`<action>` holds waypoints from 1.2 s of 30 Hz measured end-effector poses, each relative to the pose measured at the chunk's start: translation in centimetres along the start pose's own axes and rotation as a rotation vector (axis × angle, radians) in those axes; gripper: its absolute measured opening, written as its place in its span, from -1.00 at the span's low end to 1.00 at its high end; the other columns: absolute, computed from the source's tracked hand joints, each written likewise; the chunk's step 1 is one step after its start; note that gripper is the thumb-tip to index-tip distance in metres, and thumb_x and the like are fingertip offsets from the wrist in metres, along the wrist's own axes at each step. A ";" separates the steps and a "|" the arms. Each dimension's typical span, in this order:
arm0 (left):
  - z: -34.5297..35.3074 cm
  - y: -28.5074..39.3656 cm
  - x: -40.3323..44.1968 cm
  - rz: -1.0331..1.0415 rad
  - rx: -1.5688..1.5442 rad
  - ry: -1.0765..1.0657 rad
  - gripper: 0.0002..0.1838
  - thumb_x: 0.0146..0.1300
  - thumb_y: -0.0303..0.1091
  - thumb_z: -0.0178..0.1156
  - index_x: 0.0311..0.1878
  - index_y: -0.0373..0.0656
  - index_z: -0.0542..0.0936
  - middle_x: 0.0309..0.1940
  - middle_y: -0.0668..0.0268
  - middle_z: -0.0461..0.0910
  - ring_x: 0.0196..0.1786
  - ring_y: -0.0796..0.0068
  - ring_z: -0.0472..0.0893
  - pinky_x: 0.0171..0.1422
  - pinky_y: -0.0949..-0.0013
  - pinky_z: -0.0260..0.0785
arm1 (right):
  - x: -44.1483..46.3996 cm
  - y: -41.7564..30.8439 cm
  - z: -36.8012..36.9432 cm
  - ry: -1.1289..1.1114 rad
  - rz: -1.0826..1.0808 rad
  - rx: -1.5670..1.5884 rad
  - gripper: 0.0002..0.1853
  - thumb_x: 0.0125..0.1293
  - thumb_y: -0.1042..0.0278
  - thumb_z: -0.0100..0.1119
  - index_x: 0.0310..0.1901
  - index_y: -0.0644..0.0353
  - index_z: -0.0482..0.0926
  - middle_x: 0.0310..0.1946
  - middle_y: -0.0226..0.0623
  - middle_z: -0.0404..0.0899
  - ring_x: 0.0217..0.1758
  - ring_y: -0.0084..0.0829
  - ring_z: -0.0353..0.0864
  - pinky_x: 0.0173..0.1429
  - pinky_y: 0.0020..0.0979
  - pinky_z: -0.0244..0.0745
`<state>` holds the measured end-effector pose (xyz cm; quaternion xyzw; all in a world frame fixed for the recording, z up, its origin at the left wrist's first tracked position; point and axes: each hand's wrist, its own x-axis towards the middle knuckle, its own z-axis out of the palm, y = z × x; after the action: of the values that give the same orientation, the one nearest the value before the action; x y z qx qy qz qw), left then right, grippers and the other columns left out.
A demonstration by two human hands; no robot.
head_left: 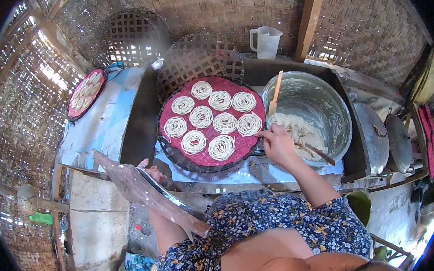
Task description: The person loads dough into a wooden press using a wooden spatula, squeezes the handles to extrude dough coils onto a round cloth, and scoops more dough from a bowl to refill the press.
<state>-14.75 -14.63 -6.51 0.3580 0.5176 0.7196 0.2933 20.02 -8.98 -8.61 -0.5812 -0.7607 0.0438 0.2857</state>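
Observation:
A round tray [168, 156] lined with pink cloth [208, 121] lies in front of me, bearing several white noodle-like coils [201, 116]. My right hand [279, 143] is at the tray's right edge, its fingers pinched near a coil; what they hold, if anything, is too small to make out. Beside it on the right, a big metal basin [340, 112] contains pale dough [304, 129], an orange-handled spatula [276, 93] and a wooden stick [321, 153]. My left hand [155, 174] is at the left, partly hidden behind a long wooden piece [150, 193] with a metal part, its fingers around it.
Another round tray of coils [86, 94] rests on the blue and white surface [105, 120] at the left. Woven baskets [137, 35] lean at the back, near a clear plastic jug [267, 42]. Large metal pots [371, 134] stand at the right.

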 end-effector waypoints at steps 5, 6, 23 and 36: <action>3.3 3.6 -1.1 0.055 0.033 0.088 -0.54 0.28 -0.05 -0.14 -0.58 -0.22 0.37 -0.88 0.27 0.33 -0.76 0.34 0.38 -0.02 0.13 0.35 | 0.6 0.6 0.0 0.049 0.030 -0.004 -0.67 0.04 0.41 0.02 -0.11 0.00 0.56 -0.37 -0.23 0.39 -0.19 -0.21 0.43 -0.16 -0.23 0.42; 3.0 3.2 -0.9 0.094 0.072 0.065 -0.54 0.29 -0.05 -0.14 -0.60 -0.21 0.35 -0.88 0.26 0.33 -0.76 0.35 0.38 -0.01 0.13 0.35 | 0.7 0.6 -0.3 0.050 0.041 0.004 -0.66 0.04 0.41 0.02 -0.09 0.00 0.55 -0.37 -0.23 0.39 -0.19 -0.21 0.43 -0.16 -0.23 0.42; 0.4 -0.7 -0.5 -0.301 -0.270 -0.224 -0.52 0.21 -0.08 0.07 0.00 -0.31 0.39 -0.67 0.37 0.30 -0.61 0.53 0.30 -0.52 0.47 0.20 | -3.5 11.5 -4.8 -0.041 0.424 -0.318 -0.73 -0.04 0.39 0.24 -0.23 0.19 0.59 -0.26 -0.16 0.46 -0.18 -0.27 0.48 -0.08 -0.32 0.40; 15.0 4.7 -3.0 0.510 0.924 -0.681 -0.66 -0.17 -0.11 0.27 -0.40 -0.16 0.54 -0.50 0.10 0.57 -0.38 0.08 0.58 -0.28 0.15 0.41 | 0.0 4.1 -10.9 0.060 0.005 0.227 -0.42 0.04 0.19 0.24 0.11 0.25 0.38 -0.01 -0.02 0.40 0.05 -0.09 0.40 0.16 -0.28 0.27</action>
<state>-1.02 -10.34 0.49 0.7690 0.5513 0.3144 0.0757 28.89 -10.58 -1.16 -0.5481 -0.7406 0.1129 0.3720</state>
